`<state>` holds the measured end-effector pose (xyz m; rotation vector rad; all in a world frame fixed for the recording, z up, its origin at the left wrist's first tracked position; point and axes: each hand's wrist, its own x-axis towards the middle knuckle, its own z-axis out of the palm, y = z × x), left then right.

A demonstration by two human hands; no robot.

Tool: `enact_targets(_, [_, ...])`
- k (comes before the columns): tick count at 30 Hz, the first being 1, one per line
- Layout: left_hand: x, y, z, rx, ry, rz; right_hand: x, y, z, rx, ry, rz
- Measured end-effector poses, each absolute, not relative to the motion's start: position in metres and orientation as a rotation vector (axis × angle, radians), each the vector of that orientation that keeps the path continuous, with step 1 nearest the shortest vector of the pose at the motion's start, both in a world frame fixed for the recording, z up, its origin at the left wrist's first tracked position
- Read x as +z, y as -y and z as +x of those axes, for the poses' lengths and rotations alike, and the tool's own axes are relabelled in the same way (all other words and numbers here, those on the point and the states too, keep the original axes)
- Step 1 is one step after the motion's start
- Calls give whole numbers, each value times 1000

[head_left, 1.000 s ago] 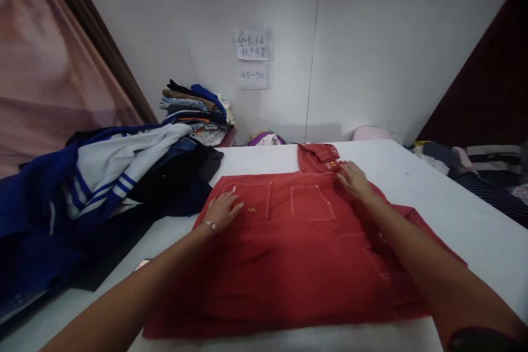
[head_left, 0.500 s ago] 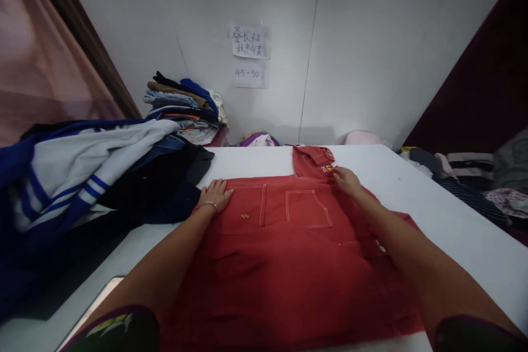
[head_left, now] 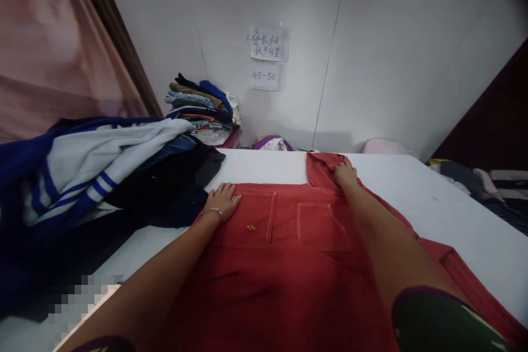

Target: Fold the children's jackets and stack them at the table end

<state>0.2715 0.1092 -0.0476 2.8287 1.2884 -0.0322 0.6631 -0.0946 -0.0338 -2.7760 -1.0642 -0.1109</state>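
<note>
A red jacket (head_left: 284, 280) with white-stitched pockets and small yellow embroidery lies spread over the white table. My left hand (head_left: 223, 202), a bracelet at its wrist, rests flat with fingers stretched out beside the embroidered pocket. At the far side, a narrower red flap sticks out past the garment's straight edge; whether it is a sleeve or the collar I cannot tell. My right hand (head_left: 345, 174) has its fingers bent around the rumpled fabric of this flap. Toward the lower right, a red sleeve stretches across the table, partly behind my right forearm.
A heap of clothes with a white and blue striped garment (head_left: 119, 146) lies on the left. Behind it stands a stack of folded clothes (head_left: 202, 107). Handwritten paper signs (head_left: 269, 44) hang on the wall. More clothes (head_left: 466, 179) lie beyond the right edge of the table (head_left: 396, 176).
The view has shifted left. My right hand has bunched the far flap, hiding its yellow lettering, and the sleeve at right now lies further out. My left hand stays on the jacket.
</note>
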Motion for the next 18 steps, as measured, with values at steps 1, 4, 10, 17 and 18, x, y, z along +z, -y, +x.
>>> enact_targets(1, [-47,-108,272,-35,-1289,2825,-29,94,665,-122,1013,-2740])
enact_targets(4, [-45,-107,272,-39,-1279,2826,0,94,672,-202,794,-2623])
enact_targets(10, [-47,-109,272,-19,-1276,2800,112,124,689,-620,553,-2179])
enact_targets(17, [-40,-102,274,1,-1267,2851,231,219,625,-999,740,-1847])
enact_targets(18, [-38,-101,276,-5,-1274,2863,240,235,607,-1028,803,-1871])
